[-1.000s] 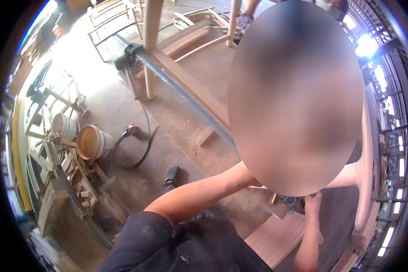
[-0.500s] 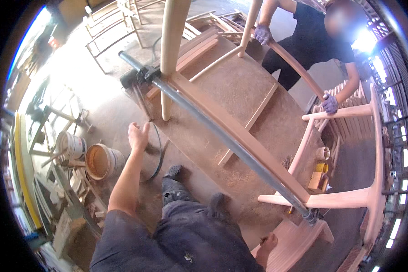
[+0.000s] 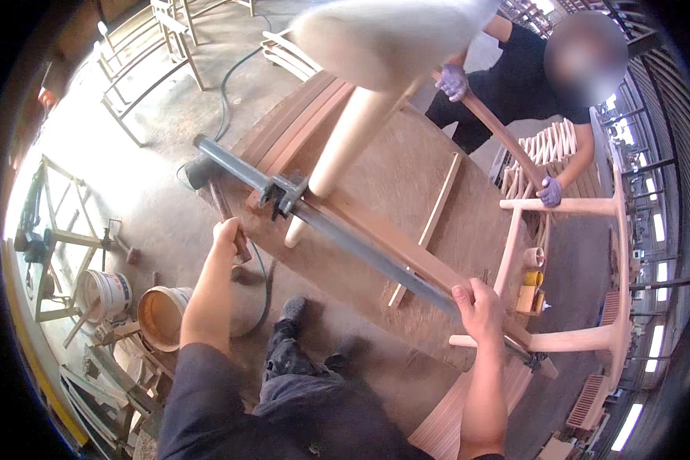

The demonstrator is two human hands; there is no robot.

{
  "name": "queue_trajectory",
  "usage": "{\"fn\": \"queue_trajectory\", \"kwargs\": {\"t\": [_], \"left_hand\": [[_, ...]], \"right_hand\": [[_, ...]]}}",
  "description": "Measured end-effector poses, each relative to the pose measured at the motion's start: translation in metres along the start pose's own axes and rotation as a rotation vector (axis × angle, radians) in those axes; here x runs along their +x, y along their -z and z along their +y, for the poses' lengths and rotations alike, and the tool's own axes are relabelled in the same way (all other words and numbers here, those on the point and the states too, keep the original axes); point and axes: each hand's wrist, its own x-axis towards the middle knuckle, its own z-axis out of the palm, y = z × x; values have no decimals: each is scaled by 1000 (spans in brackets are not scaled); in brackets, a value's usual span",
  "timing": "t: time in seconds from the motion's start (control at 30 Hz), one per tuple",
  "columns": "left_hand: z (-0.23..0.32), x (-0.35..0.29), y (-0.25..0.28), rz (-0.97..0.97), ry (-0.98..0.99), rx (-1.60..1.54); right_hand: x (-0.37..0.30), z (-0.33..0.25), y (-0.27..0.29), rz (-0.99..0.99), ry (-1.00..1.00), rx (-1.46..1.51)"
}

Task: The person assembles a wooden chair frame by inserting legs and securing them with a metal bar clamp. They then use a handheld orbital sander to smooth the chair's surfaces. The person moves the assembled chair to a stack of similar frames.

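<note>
A grey bar clamp (image 3: 368,255) lies diagonally along a pale wooden rail (image 3: 399,230) of a chair frame. Its sliding jaw (image 3: 281,197) sits beside a round wooden leg (image 3: 353,138). My left hand (image 3: 228,236) is closed around the wooden handle of a mallet, whose dark head (image 3: 202,173) is close to the clamp's far left end. My right hand (image 3: 479,310) wraps over the clamp and rail near their right end, thumb on top; its fingertips are hidden. A blurred pale wooden part (image 3: 391,42) fills the top of the view, close to the camera.
A co-worker's purple-gloved hands (image 3: 550,192) hold a curved wooden bar (image 3: 498,126) across from me. Buckets (image 3: 163,316) and wood scraps lie at left. Boards (image 3: 303,115) are stacked beyond the clamp. A hose (image 3: 224,100) crosses the floor. Chair frames (image 3: 149,77) stand far left.
My left hand, open before, has closed on the mallet handle. My right hand has risen from low beside my body onto the clamp and rail. The view has shifted, and the leg looks more tilted.
</note>
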Motion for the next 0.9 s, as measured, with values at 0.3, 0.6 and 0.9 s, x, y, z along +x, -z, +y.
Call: {"fn": "queue_trajectory", "kwargs": {"t": [0.3,0.6,0.9], "left_hand": [[38,-102,93,107,-224,-111],[-69,-167,33,-172,-150,303],[-18,-248,88,-357,-122,512]], "right_hand": [[13,9,-8,-224,-98,3],[16,3,-5,-270,-107,-47],[-1,10,-10,-12,-105,26]]}}
